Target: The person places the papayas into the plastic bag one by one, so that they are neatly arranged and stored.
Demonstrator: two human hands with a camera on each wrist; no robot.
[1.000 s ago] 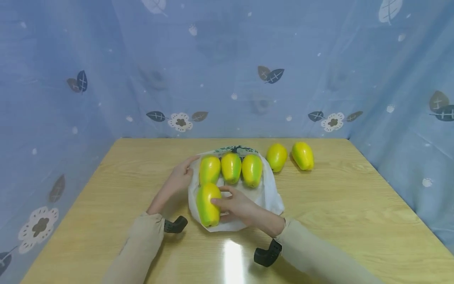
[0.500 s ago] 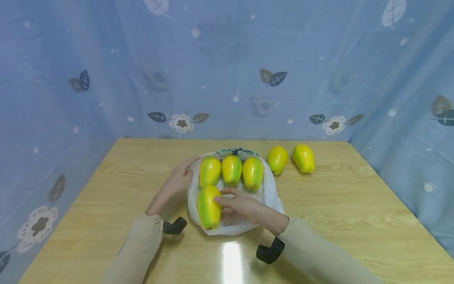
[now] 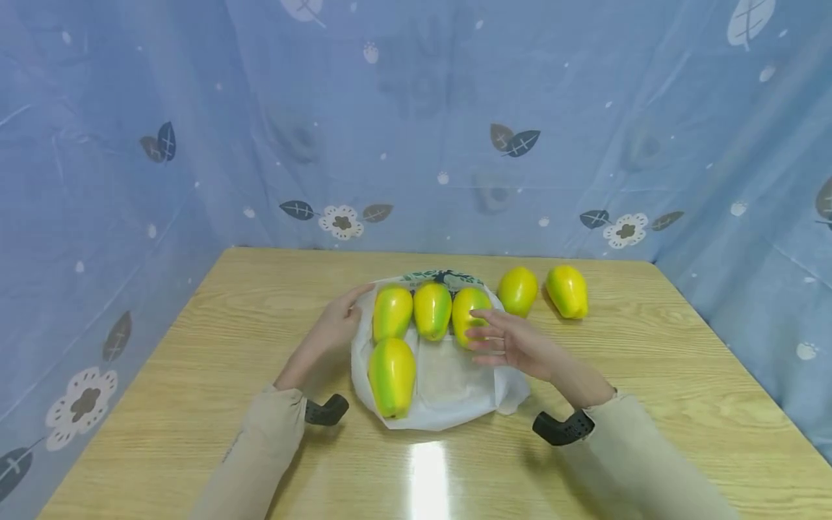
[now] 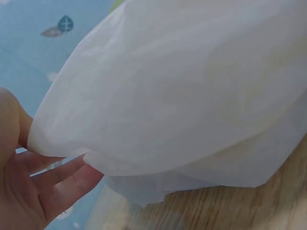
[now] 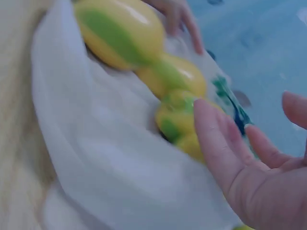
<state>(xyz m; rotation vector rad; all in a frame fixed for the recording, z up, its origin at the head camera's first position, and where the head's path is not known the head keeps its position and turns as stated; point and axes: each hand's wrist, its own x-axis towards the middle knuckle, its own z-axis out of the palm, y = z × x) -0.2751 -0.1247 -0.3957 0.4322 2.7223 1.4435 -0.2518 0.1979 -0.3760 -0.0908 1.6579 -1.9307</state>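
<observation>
A white bag (image 3: 448,415) with a printed tree on its far edge lies spread on the table, its mouth toward me. Inside it are several yellow-green papayas: three in a back row, and one papaya (image 3: 392,377) in front at the left. My left hand (image 3: 334,323) pinches the bag's left rim, thumb and fingers around the fabric in the left wrist view (image 4: 57,184). With fingers spread and nothing held, my right hand (image 3: 520,343) hovers over the bag's right side. Its fingertips overlap the back row's right papaya (image 3: 463,310) in the head view.
Two more papayas lie on the table just right of the bag: one papaya (image 3: 518,291) beside its rim and another papaya (image 3: 568,292) farther right. A blue patterned curtain (image 3: 416,144) encloses the wooden table (image 3: 227,347) at the back and sides.
My right hand has let go of the front-left papaya and moved right and up across the bag. That papaya stays in the bag. The left hand keeps its place at the rim.
</observation>
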